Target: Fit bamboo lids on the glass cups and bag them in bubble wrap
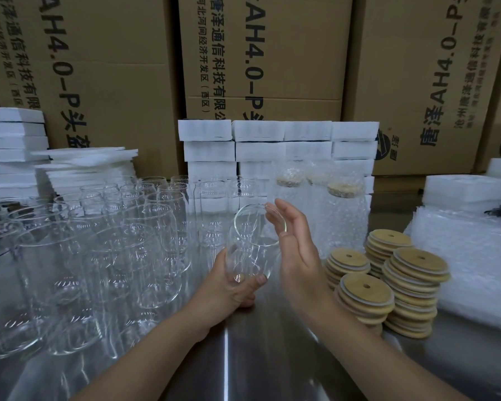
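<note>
Glass cup point(250, 244) between hands: left point(237, 285) gripping base, right point(295, 250) beside rim.

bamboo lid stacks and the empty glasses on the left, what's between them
In the head view, one glass cup, tilted, gripped at its base by the left hand, the open right hand at its rim; under them bare steel table.

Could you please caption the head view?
Left hand grips a lidless glass cup, open right hand at its rim.

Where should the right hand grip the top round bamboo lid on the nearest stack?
Probably pinch the top round bamboo lid by its rim from above: it lies flat, thin edge exposed, and the open right hand is left of it.
</note>
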